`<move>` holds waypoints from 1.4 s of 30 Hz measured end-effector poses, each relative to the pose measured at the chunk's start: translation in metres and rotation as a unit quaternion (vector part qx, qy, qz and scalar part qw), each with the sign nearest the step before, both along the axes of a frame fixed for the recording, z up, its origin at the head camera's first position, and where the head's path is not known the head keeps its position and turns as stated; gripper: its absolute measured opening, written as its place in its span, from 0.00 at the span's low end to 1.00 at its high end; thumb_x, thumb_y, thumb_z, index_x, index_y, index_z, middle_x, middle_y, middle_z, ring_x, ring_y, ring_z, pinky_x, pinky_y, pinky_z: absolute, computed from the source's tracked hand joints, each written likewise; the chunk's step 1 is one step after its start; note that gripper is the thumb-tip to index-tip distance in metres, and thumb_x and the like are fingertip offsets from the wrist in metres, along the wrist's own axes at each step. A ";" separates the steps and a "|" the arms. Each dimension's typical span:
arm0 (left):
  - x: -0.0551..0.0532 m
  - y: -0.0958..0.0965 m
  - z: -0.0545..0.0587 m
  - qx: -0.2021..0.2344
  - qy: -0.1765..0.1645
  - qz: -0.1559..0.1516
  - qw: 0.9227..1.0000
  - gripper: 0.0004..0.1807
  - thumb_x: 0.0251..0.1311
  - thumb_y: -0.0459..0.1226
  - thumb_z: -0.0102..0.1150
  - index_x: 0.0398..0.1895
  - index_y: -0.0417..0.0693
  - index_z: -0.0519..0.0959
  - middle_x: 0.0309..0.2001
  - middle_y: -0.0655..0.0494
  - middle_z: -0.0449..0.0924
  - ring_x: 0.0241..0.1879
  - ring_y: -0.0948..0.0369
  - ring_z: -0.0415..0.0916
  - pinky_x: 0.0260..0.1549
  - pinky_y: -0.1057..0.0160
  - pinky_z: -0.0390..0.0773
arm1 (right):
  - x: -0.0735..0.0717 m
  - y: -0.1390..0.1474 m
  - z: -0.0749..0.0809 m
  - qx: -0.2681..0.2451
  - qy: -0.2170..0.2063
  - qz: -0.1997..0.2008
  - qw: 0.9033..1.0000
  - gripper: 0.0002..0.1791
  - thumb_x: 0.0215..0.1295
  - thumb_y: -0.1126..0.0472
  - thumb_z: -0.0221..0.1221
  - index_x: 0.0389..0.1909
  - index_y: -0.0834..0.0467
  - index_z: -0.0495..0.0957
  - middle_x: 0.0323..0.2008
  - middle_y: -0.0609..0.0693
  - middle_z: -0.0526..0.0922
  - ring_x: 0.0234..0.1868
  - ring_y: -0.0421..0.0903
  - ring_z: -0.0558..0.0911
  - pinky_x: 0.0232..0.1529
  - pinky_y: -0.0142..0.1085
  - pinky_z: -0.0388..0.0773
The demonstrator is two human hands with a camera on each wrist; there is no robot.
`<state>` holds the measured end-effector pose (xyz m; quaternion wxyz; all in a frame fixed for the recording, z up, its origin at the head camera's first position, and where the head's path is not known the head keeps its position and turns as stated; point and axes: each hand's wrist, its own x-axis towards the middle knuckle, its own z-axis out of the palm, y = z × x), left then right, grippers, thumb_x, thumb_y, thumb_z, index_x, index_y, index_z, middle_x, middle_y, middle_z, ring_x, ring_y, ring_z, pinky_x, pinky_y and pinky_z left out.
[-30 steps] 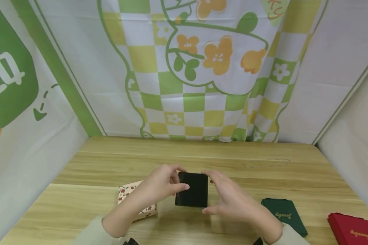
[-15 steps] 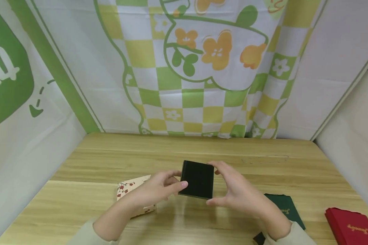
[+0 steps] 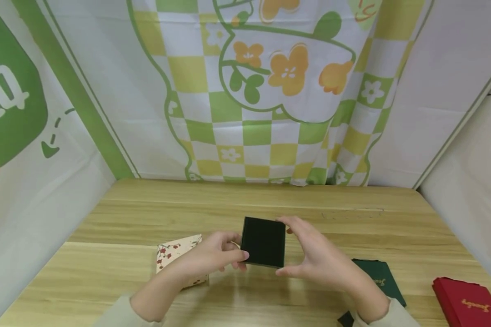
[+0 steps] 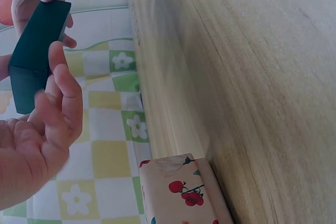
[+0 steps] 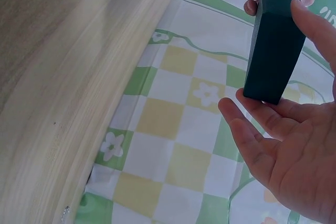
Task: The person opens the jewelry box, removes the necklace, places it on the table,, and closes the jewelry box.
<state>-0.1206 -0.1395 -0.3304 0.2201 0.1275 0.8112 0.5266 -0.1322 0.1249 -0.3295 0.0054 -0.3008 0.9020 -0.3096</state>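
Note:
A square box (image 3: 263, 242), black on its upward face in the head view and dark green on its sides in the wrist views, is held above the table between both hands. My left hand (image 3: 217, 250) grips its left edge, thumb on top near the lower corner and fingers at the side and below. The right hand (image 3: 313, 252) spans its right side, fingertips at the far corner and thumb at the near one. In the right wrist view the box (image 5: 275, 40) stands narrow side on. Its contents, if any, are hidden.
On the wooden table (image 3: 118, 218), a cream box with red flowers (image 3: 173, 252) lies partly behind the left arm. To the right lie a green box (image 3: 386, 281) and a red box (image 3: 470, 299), both gold-lettered. A thin chain (image 3: 352, 213) lies farther back, before a checked curtain (image 3: 258, 159).
Both hands have lifted the square box slightly up and to the right, turning it a little. The left thumb has shifted toward the near corner. Over the last half second the box barely moves.

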 end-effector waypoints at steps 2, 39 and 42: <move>0.000 0.001 -0.002 0.005 -0.003 0.004 1.000 0.29 0.63 0.44 0.59 0.60 0.31 0.70 0.28 0.50 0.85 0.49 0.59 0.80 0.52 0.45 0.74 | 0.000 0.000 0.000 0.005 0.006 0.005 1.000 0.53 0.45 0.49 0.78 0.71 0.52 0.61 0.65 0.48 0.71 0.60 0.49 0.77 0.58 0.49 0.76; -0.021 0.012 -0.004 -0.010 0.064 0.062 0.996 0.17 0.70 0.48 0.55 0.34 0.43 0.71 0.18 0.56 0.72 0.25 0.58 0.71 0.21 0.65 0.57 | 0.001 -0.001 0.000 0.035 0.026 0.028 0.999 0.53 0.46 0.49 0.77 0.72 0.53 0.60 0.70 0.52 0.68 0.69 0.53 0.70 0.65 0.54 0.70; -0.022 0.012 -0.004 -0.011 0.061 0.067 0.996 0.16 0.69 0.47 0.56 0.32 0.44 0.71 0.17 0.58 0.71 0.23 0.60 0.69 0.20 0.66 0.56 | 0.001 -0.001 0.000 0.035 0.023 0.029 0.999 0.53 0.46 0.49 0.77 0.73 0.52 0.60 0.70 0.52 0.68 0.69 0.53 0.70 0.65 0.54 0.71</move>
